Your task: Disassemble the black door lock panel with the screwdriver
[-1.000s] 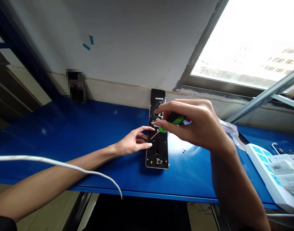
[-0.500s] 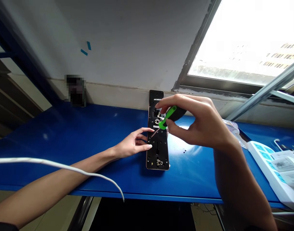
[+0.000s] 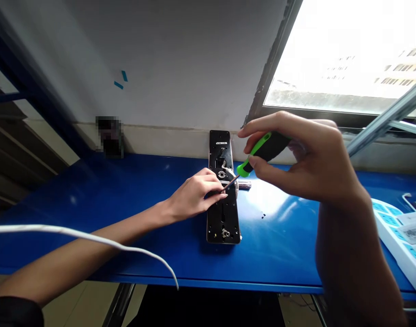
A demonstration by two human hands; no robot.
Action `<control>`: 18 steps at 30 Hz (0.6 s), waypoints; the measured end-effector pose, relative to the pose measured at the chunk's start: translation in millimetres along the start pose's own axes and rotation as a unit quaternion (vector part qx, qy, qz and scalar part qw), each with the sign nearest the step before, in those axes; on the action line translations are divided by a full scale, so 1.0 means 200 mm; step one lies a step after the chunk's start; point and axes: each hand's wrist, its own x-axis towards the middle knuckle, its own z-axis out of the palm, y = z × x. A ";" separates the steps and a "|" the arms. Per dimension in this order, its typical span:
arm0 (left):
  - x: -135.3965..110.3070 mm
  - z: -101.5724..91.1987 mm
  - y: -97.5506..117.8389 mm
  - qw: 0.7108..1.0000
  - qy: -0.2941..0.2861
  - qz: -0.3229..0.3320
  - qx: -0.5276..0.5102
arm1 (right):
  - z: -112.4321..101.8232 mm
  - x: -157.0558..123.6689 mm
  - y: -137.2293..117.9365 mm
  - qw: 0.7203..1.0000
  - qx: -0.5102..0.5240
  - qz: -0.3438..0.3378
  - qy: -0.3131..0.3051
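A long black panel, which looks like a door-lock plate with holes, a slot and white cables, lies on the blue table. Over its middle, my left hand is pinched at the tip of a screwdriver; whatever small thing its fingertips hold is hidden. My right hand grips the screwdriver's green-and-black handle from above. The tool is tilted, its shaft running down left to the left fingertips. A silvery rolled piece juts out from the panel's right side.
A white power strip with papers and bags on it lies at the right. Tiny dark bits lie on the blue table. A white cable hangs across my left forearm in view. Wall and window stand behind.
My left hand has moved from the panel's left edge onto its middle and closed at the screwdriver tip. My right hand and the screwdriver have moved right, off the panel's surface.
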 end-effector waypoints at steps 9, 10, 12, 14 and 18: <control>0.32 -0.04 0.11 0.969 -0.229 0.005 0.096 | -0.18 -0.05 0.14 0.992 -0.065 0.066 -0.087; 0.35 -0.03 0.12 0.964 -0.245 0.013 0.098 | -0.20 -0.05 0.15 0.990 -0.064 0.076 -0.096; 0.41 0.00 0.14 0.956 -0.277 0.026 0.092 | -0.24 -0.07 0.17 0.986 -0.056 0.098 -0.126; 0.46 0.04 0.16 0.952 -0.295 0.034 0.077 | -0.29 -0.09 0.18 0.976 -0.057 0.119 -0.172; 0.56 0.17 0.16 0.945 -0.319 0.051 0.047 | -0.38 -0.16 0.22 0.951 -0.075 0.168 -0.250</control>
